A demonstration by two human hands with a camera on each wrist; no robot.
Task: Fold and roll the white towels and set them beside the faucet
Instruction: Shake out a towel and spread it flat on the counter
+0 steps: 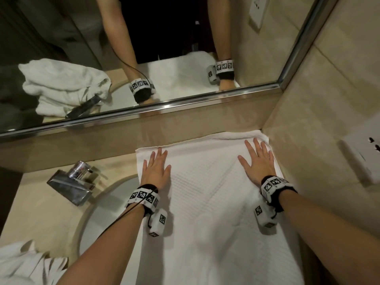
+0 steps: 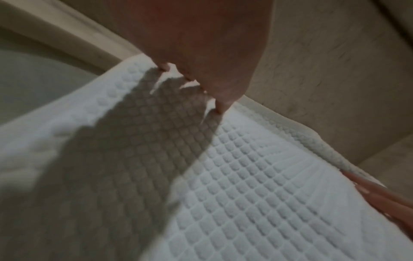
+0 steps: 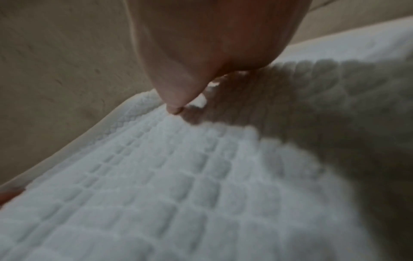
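Observation:
A white waffle-weave towel [image 1: 207, 194] lies spread flat on the beige counter, from the back wall to the front edge. My left hand [image 1: 157, 168] presses flat on its far left part, fingers straight and spread. My right hand [image 1: 257, 159] presses flat on the far right part, near the side wall. Both wrist views show a palm from below above the towel [image 2: 257, 194] [image 3: 156, 185], fingertips touching the cloth. The chrome faucet [image 1: 72, 182] stands to the left of the towel, behind the basin.
A round white basin [image 1: 102, 212] lies left of the towel, partly under its edge. A crumpled white towel [image 1: 22, 264] sits at the front left corner. A mirror [image 1: 144, 58] runs along the back; a wall socket [image 1: 364, 157] is on the right wall.

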